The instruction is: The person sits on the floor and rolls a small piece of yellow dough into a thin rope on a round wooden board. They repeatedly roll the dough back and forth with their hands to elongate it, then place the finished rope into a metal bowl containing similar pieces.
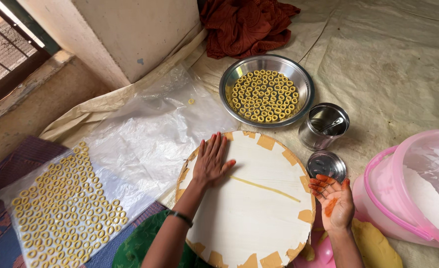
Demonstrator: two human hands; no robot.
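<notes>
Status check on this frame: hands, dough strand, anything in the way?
Left hand flat on round white board, touching strand end. Right hand palm up, empty, off the board's edge. Thin yellow dough strand unobstructed.

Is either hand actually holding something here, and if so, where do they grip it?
Nothing is held. The left hand lies flat on the round white board; the right hand is open, palm up.

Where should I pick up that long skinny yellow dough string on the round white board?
Probably at the right end of the thin yellow dough strand, pinched lightly from above. It lies flat on the round white board, and that end is nearest the open right hand. The left hand rests flat at its other end.
</notes>
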